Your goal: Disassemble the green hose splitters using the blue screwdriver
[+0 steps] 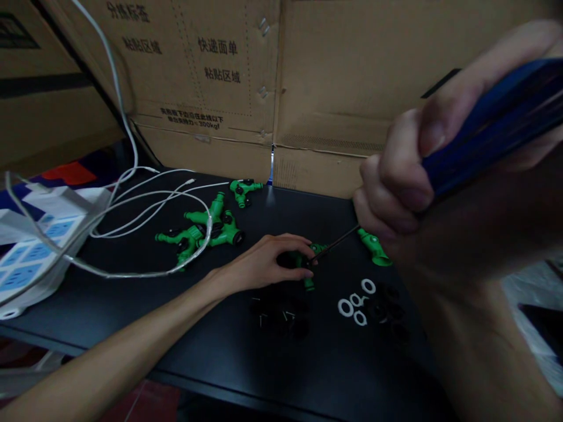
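Observation:
My left hand [269, 261] rests low over the dark table, its thumb and fingers closed round a green hose splitter [309, 283] with ends sticking out past the fingertips. My right hand [396, 176] is wrapped round the blue handle of a screwdriver [488, 132], close to the camera. The thin shaft slants down to the left, and its tip meets the splitter between my left thumb and fingers. Whether the tip sits in a screw is too small to tell. Another green fitting [373, 247] lies behind my right hand, partly covered by it.
Several green splitters [193, 234] lie left, one more [244, 191] further back. White washers [345, 308] lie beside black round parts [389, 310]; dark parts with small shiny pins [288, 316] sit nearer. A power strip [39, 252], white cables [132, 272] and cardboard boxes [325, 76] border the table.

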